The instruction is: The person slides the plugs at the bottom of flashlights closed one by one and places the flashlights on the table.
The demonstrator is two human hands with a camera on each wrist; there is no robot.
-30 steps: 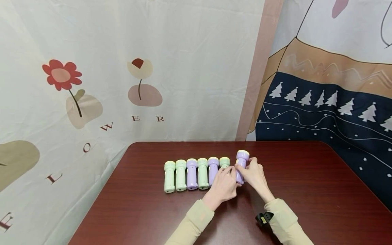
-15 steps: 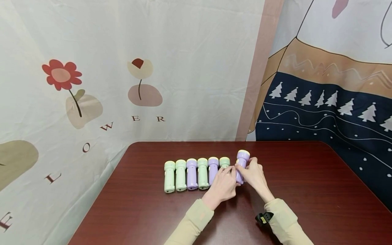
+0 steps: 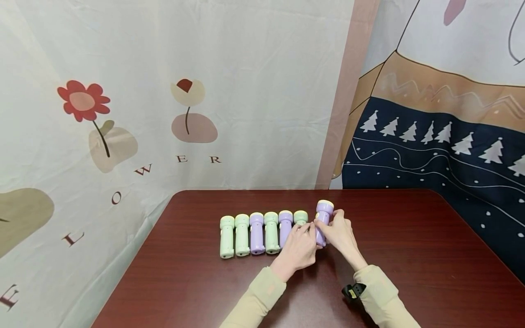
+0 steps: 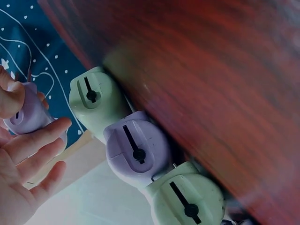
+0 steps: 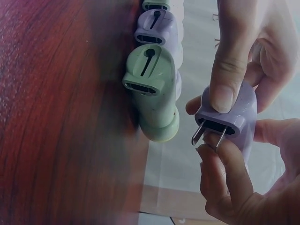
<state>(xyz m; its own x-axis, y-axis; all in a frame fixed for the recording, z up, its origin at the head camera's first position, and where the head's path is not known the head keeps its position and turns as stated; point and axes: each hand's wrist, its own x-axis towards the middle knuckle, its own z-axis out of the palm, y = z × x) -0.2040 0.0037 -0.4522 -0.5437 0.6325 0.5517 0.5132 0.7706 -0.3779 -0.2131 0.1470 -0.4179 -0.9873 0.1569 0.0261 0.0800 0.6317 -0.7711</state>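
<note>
Both hands hold a purple flashlight (image 3: 325,207) at the right end of a row, its pale yellow-rimmed head pointing away. My left hand (image 3: 299,246) pinches its tail end, with the thumb (image 5: 222,96) on the end cap in the right wrist view. My right hand (image 3: 342,234) grips the barrel from the right, and its fingertips lie right beside two metal plug prongs (image 5: 199,133) that stick out of the tail. Just left of it, a green flashlight (image 3: 301,216) is partly hidden behind my left hand in the head view.
Several more green and purple flashlights lie side by side on the dark red wooden table (image 3: 180,282), among them a green one (image 3: 227,237) at the left end and a purple one (image 3: 257,234). A printed cloth (image 3: 262,91) hangs behind the table's far edge.
</note>
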